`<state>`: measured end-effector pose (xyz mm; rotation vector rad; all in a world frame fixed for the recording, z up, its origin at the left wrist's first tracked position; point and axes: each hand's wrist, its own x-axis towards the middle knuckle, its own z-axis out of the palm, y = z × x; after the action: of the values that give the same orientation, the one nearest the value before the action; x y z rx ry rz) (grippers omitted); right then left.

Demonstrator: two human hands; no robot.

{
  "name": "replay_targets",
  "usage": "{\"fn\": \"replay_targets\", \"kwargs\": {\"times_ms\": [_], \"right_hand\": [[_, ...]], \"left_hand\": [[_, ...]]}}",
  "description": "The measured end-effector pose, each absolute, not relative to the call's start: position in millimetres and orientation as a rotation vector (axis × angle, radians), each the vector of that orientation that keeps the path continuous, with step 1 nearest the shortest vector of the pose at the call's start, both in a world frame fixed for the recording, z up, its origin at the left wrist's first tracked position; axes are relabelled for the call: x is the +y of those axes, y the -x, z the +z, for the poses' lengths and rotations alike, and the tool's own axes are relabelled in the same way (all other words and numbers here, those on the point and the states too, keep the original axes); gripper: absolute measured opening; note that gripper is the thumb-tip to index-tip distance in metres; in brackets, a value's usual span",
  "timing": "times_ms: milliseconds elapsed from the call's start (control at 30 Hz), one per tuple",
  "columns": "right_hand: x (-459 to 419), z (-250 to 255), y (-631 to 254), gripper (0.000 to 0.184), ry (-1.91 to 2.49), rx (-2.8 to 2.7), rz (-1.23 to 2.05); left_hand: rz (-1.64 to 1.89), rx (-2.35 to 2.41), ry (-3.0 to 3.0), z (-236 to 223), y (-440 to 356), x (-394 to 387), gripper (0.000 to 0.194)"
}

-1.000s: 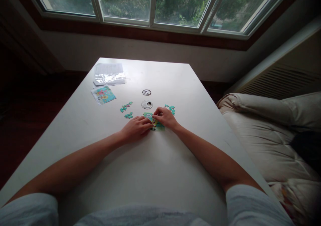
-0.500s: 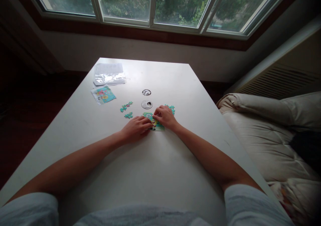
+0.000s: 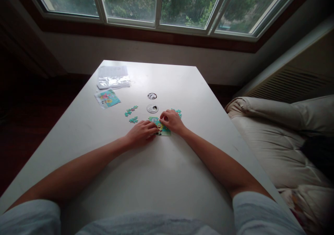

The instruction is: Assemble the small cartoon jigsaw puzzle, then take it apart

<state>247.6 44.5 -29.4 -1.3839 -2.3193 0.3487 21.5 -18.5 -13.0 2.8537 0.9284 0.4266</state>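
A partly joined jigsaw puzzle [image 3: 165, 131] with a green and yellow cartoon picture lies flat on the white table [image 3: 161, 179]. Along its left edge my left hand [image 3: 142, 133] presses down, fingers bent and close together against the puzzle. Over the upper right part is my right hand [image 3: 172, 121], thumb and fingertips pinched at a puzzle piece that they mostly cover. Loose green pieces [image 3: 134, 120] lie left of the puzzle, with another loose group [image 3: 131, 111] just beyond. More pieces [image 3: 179, 112] show past my right hand, partly hidden by it.
Two round metallic discs [image 3: 152, 108] lie beyond the puzzle, one behind the other. A colourful picture card [image 3: 107, 98] and a clear plastic sleeve with papers [image 3: 114, 77] are at the far left. A padded beige seat [image 3: 271, 137] stands along the table's right side.
My right hand has shifted slightly, covering more of the loose pieces on the right than a second ago. My left hand stays in place at the puzzle's left edge.
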Motion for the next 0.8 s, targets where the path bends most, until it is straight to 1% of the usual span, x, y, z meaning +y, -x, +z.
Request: {"fn": "replay_targets", "kwargs": {"times_ms": [133,433,567,667,800], "right_hand": [[43,-29,-246,0.007,1.404,-2.315,0.317],[53,-26,-259,0.008,1.362,-2.178,0.360],[65,-26,-276,0.012,1.402,-2.078,0.251],[75,-33,-287,0.018,1.519,-1.993,0.182],[82,-48,-292,0.024,1.580,-1.979,0.230]], "left_hand": [[0.425,0.934,-2.849,-12,-22,-19,0.026],[0.440,0.984,-2.835,-10,-20,-18,0.024],[0.480,1.042,-2.806,-11,-17,-16,0.024],[0.501,1.056,-2.783,-11,-15,-14,0.026],[0.475,1.020,-2.787,-11,-15,-15,0.025]]}}
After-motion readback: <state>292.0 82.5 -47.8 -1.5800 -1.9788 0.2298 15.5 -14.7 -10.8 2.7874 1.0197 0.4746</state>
